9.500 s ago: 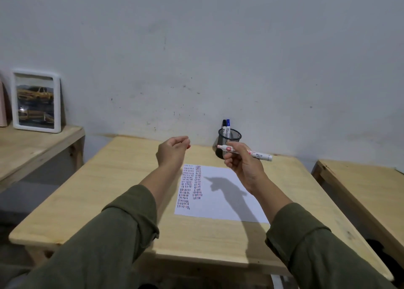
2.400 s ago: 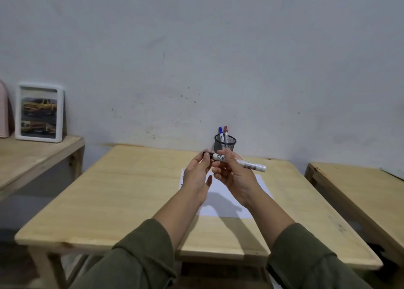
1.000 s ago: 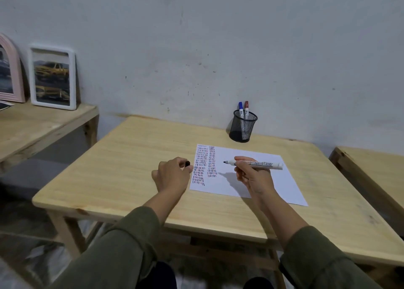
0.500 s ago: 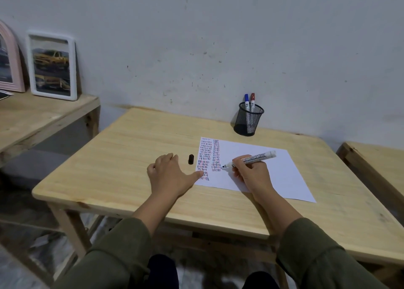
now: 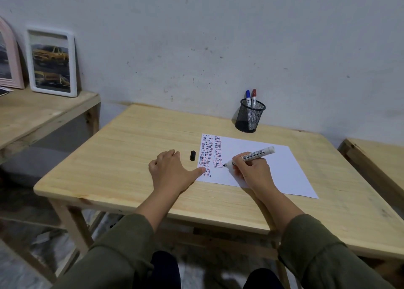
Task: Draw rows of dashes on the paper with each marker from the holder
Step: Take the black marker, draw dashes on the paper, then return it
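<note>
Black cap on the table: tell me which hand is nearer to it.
Left. The left hand lies just left of the black cap; the right hand is farther right, on the paper.

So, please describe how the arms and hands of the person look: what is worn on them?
Both arms wear long sleeves of dark olive-green cloth, loose and creased. The left sleeve and the right sleeve are pushed up, so the forearms are bare. The left hand and the right hand are bare too: no gloves, rings, watch or bracelets can be seen.

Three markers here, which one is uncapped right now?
The black-tipped marker in the right hand, tip at the paper. The blue marker and red marker stand capped.
</note>
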Demonstrator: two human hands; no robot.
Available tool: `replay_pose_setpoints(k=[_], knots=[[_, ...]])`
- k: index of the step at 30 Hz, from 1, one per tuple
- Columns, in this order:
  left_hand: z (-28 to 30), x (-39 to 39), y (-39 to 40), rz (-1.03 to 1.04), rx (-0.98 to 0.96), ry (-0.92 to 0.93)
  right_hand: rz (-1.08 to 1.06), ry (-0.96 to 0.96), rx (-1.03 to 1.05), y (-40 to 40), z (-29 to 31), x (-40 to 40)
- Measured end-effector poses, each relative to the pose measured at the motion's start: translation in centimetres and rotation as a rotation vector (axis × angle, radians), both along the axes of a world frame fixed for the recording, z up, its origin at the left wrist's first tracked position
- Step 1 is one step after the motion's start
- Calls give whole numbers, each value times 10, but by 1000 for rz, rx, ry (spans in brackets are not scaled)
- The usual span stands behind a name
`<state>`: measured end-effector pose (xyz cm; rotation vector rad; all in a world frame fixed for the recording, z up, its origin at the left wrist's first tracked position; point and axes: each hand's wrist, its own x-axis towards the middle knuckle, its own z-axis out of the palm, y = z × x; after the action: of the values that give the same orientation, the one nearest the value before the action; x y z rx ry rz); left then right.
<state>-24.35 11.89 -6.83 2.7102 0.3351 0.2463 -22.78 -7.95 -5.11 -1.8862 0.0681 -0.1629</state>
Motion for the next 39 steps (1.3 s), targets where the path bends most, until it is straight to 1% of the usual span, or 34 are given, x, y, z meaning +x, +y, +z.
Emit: replay_pose_setpoints(k=[5, 9, 14, 18, 19, 22, 26, 28, 29, 30, 32, 33, 34, 35, 36, 39], knots=[[0, 0, 0, 1, -12, -4, 14, -12, -8, 2, 0, 0], [0, 1, 0, 0, -15, -5, 9, 22, -37, 0, -1, 2], [-1, 1, 0, -6, -51, -29, 3, 15, -10, 0, -2, 1], [0, 4, 0, -43, -207, -166, -14, 18, 96, -1, -1, 3], [1, 5, -2, -70, -212, -173, -18, 12, 129, -1, -1, 3], [4, 8, -6, -128, -158, -162, -3, -14, 203, -1, 3, -2], [5, 18, -7, -137, -67, -155, 39, -7, 306, -2, 11, -4], [8, 22, -8, -104, -100, -175, 56, -7, 334, -3, 16, -5], [11, 23, -11, -69, -201, -200, 73, -15, 341, -4, 19, -6], [15, 24, -16, -36, -373, -231, 91, -27, 341, -5, 23, -7], [27, 25, -25, -4, -847, -259, 121, -71, 328, -3, 32, -11], [35, 23, -31, -4, -1069, -235, 131, -98, 321, -2, 37, -12], [41, 21, -35, -25, -1236, -190, 137, -124, 310, -1, 41, -14], [46, 21, -39, -62, -1340, -144, 138, -146, 298, 1, 46, -16], [50, 21, -43, -90, -1388, -107, 137, -168, 282, 1, 49, -17], [59, 16, -50, -111, -1456, -42, 148, -211, 225, 2, 57, -21]])
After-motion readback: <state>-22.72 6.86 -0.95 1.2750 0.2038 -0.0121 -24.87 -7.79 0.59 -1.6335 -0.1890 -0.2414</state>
